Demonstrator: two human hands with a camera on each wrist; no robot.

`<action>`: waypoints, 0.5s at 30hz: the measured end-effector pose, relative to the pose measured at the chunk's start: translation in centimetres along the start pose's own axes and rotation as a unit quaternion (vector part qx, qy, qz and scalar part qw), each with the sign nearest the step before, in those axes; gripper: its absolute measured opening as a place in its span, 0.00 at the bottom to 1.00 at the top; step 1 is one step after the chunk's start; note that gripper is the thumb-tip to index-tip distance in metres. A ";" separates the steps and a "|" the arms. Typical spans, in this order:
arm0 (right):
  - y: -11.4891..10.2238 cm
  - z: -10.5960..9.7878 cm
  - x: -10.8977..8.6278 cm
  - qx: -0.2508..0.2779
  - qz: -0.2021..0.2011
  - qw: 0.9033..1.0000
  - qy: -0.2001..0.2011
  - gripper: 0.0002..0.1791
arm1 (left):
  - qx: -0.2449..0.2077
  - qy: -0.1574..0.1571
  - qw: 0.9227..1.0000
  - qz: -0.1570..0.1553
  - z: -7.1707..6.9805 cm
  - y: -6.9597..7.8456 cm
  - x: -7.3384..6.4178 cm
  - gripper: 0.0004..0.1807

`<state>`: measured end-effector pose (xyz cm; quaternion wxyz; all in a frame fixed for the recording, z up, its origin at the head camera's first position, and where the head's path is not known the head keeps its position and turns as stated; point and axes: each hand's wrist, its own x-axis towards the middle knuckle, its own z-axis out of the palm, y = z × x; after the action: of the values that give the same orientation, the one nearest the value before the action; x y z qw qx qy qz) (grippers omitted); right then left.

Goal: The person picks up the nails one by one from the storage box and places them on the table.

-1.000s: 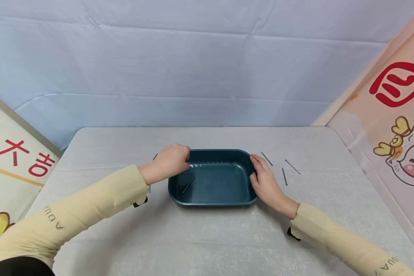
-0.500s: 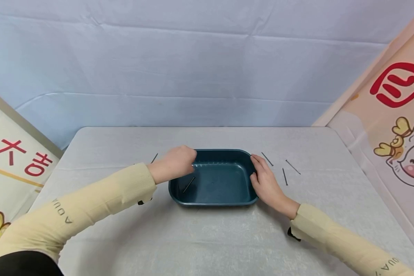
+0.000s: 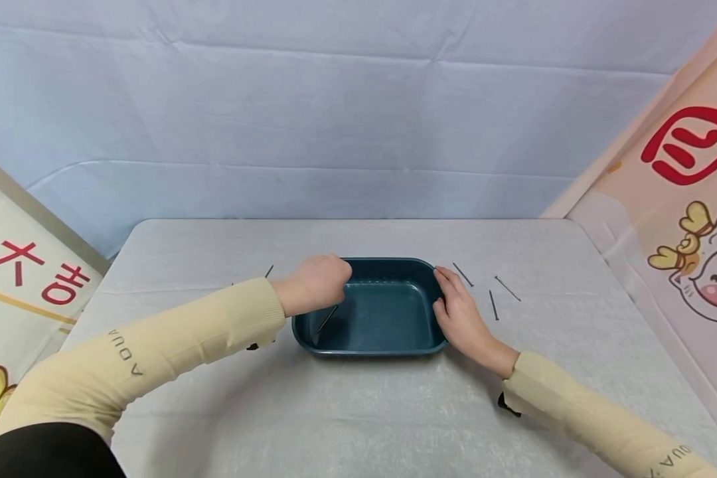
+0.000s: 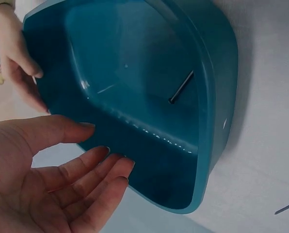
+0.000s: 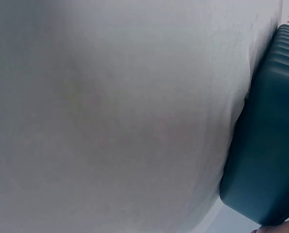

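A dark teal plastic tray stands on the table, one nail lying in its left end. My left hand hovers over the tray's far left part. In the left wrist view, that left hand has its thumb and loosely bent fingers apart, and I see nothing between them. A faint pale streak shows on the tray floor there; whether it is a nail or a reflection is unclear. My right hand grips the tray's right rim, thumb and fingers around the edge.
To the right of the tray lie three dark nails on the grey tablecloth. Another nail lies left of the tray, near my left sleeve. Behind the table hangs a pale blue cloth, with printed cloths at both sides.
My left hand has moved to the right, from the tray's left edge to further over its inside. The right hand and the tray stay where they were.
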<state>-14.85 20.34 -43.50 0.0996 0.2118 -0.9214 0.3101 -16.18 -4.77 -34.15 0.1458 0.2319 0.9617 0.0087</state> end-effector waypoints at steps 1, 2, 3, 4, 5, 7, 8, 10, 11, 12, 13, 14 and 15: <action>0.0 0.0 0.0 0.000 0.000 1.000 0.000 0.26 | -0.003 -0.001 1.000 0.000 0.0 0.1 0.0 0.06; 0.0 0.0 0.0 0.000 0.000 1.000 0.000 0.26 | -0.005 -0.004 1.000 0.001 -0.1 0.2 0.0 0.06; 0.0 0.0 0.0 0.001 0.000 1.000 0.000 0.26 | -0.008 -0.003 1.000 0.002 -0.1 0.3 0.1 0.06; 0.0 0.0 0.0 0.001 0.000 1.000 0.000 0.27 | -0.010 -0.003 1.000 0.005 -0.2 0.4 0.1 0.06; 0.0 -0.1 0.0 0.002 0.000 1.000 0.000 0.27 | -0.011 -0.002 1.000 0.009 -0.2 0.5 0.2 0.06; -0.1 -0.1 0.0 0.002 -0.001 1.000 0.000 0.26 | -0.012 0.002 1.000 0.016 -0.2 0.7 0.3 0.06; -0.1 -0.1 0.0 0.003 -0.001 1.000 0.000 0.27 | -0.008 0.004 1.000 0.021 -0.2 0.8 0.5 0.06; -0.2 -0.1 0.0 0.004 -0.001 1.000 0.000 0.27 | 0.001 0.005 1.000 0.027 -0.2 1.1 0.7 0.06; -0.2 -0.2 0.0 0.005 -0.001 1.000 0.000 0.27 | 0.007 0.003 1.000 0.029 -0.2 1.2 0.8 0.07; -0.2 -0.2 0.0 0.005 -0.002 1.000 -0.001 0.26 | 0.010 0.001 1.000 0.029 -0.2 1.4 0.9 0.08; -0.2 -0.2 0.0 0.006 -0.002 1.000 -0.001 0.26 | 0.014 -0.002 0.999 0.030 -0.2 1.5 1.0 0.08; -0.2 -0.2 0.0 0.006 -0.003 1.000 -0.001 0.26 | 0.018 -0.006 0.999 0.029 -0.1 1.6 1.1 0.09; -0.2 -0.2 -0.1 0.006 -0.003 1.000 -0.001 0.26 | 0.021 -0.008 0.999 0.027 -0.1 1.7 1.2 0.10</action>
<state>-14.68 20.31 -43.21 0.0987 0.2153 -0.9189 0.3154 -16.44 -2.66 -34.27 0.1486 0.2610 0.9538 -0.0099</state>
